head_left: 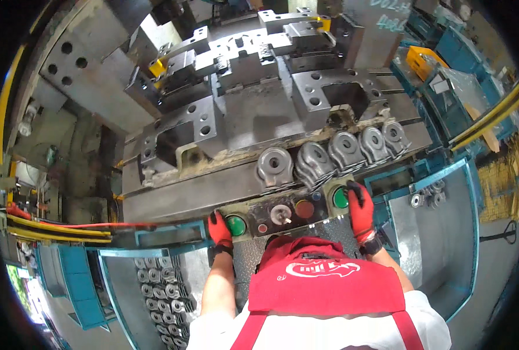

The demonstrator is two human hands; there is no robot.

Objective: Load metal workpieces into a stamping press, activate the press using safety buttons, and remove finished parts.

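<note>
In front of me is a control panel [253,228] with a large green button near each end and smaller knobs between. My left hand [220,230], in a red and black glove, lies against the panel's left end beside the left green button [235,225]. My right hand [361,213], gloved the same way, reaches over the right end next to the right green button [340,198]. Its fingers are apart. I cannot see whether either button is pressed. Just beyond the panel, several stacks of ring-shaped metal parts [274,165] stand on the press bed edge.
A large steel press die [253,111] fills the area ahead. At lower left, a blue-framed bin [125,291] holds rows of metal parts [161,291]. Another blue-framed bin [425,233] at right has a few parts. A yellow crate [424,61] stands at far right.
</note>
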